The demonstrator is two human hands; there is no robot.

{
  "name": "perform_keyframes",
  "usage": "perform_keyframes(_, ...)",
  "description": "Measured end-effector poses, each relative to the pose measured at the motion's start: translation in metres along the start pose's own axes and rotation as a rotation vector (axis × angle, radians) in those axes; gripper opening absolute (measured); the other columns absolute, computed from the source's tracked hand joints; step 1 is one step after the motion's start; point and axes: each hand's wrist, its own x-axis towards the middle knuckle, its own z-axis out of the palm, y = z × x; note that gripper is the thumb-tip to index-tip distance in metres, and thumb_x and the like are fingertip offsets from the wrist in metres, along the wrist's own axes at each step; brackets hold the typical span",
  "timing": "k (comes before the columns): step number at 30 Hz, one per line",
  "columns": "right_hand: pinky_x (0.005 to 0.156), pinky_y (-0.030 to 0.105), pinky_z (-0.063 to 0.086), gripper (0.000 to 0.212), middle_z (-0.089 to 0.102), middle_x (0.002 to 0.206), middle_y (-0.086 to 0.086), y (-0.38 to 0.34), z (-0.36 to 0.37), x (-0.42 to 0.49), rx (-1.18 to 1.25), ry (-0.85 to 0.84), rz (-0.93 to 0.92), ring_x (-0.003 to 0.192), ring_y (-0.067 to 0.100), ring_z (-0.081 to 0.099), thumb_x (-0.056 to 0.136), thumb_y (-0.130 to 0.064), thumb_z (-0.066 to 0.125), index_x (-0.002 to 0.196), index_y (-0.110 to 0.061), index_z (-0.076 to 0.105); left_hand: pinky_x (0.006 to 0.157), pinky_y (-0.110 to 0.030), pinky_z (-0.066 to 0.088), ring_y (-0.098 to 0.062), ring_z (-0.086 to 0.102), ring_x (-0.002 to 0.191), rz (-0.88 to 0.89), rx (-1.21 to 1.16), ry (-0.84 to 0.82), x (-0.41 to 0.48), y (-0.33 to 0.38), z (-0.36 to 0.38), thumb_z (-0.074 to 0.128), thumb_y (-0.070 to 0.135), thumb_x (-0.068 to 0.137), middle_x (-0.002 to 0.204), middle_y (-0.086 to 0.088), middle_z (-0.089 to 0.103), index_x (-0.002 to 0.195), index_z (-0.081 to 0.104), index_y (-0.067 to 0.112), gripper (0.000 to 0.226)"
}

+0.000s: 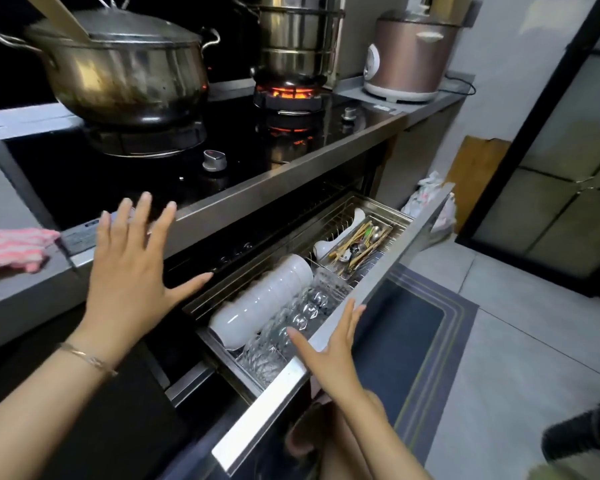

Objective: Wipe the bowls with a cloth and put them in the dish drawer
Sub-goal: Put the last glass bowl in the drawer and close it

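Many glossy white bowls nested sideways (steel drawer)

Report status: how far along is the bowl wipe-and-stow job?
Looks done: white bowls and glass bowls are racked in the dish drawer; the cloth lies on the counter. In hand: nothing; left hand and right hand are open, the right at the drawer front. Left: likely just closing the drawer.

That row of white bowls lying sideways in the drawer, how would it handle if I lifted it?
The white bowls look like glossy ceramic: probably heavy together, slippery and breakable. Nested sideways, they would likely slide apart unless gripped at both ends.
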Motion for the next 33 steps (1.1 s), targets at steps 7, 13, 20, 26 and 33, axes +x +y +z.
perform_keyframes(7,0.118,0.044,0.007,0.113,-0.055,0.137,-0.012,0.002,0.006,-0.009,-0.043,-0.113,-0.056,0.14,0.012,-0.025,0.066,-0.059,0.078,0.137,-0.066,-0.009,0.101,-0.051,0.028,-0.042,0.041,0.124,-0.063,0.027,0.012,-0.009,0.004,0.006,0.033,0.08,0.07,0.139,-0.024,0.045,0.144,0.036,0.009,0.102)
perform_keyframes(13,0.117,0.043,0.011,0.12,-0.056,0.133,-0.018,0.016,-0.021,0.0,-0.196,-0.339,-0.103,0.137,0.006,-0.023,0.055,-0.056,0.085,0.134,-0.071,-0.005,0.103,-0.05,0.028,-0.04,0.04,0.126,-0.052,0.054,0.036,-0.012,0.001,0.009,0.036,0.079,0.069,0.139,-0.021,0.043,0.145,0.034,0.012,0.102)
perform_keyframes(20,0.116,0.036,0.019,0.093,-0.047,0.142,-0.021,0.01,0.013,0.021,-0.154,-0.276,-0.193,0.144,0.008,-0.009,0.054,-0.059,0.083,0.132,-0.062,0.032,0.104,-0.046,0.027,-0.037,0.039,0.124,-0.059,0.06,0.068,-0.012,0.001,0.011,0.04,0.077,0.071,0.138,-0.02,0.044,0.145,0.036,0.011,0.099)
perform_keyframes(26,0.118,0.031,0.011,0.116,-0.027,0.153,-0.024,0.007,0.031,0.047,-0.059,-0.219,-0.221,0.143,-0.001,-0.007,0.064,-0.054,0.078,0.149,-0.047,-0.001,0.106,-0.045,0.026,-0.035,0.039,0.127,-0.069,0.063,0.045,-0.013,0.002,0.011,0.049,0.077,0.074,0.141,-0.017,0.043,0.147,0.034,0.013,0.097)
perform_keyframes(33,0.121,0.041,0.007,0.123,-0.028,0.138,-0.044,-0.003,0.067,0.073,0.006,-0.184,-0.18,0.146,0.006,-0.01,0.072,-0.052,0.076,0.149,-0.036,-0.018,0.107,-0.042,0.022,-0.031,0.036,0.128,-0.099,0.103,0.043,-0.011,0.003,0.012,0.044,0.075,0.076,0.14,-0.015,0.042,0.146,0.033,0.015,0.093)
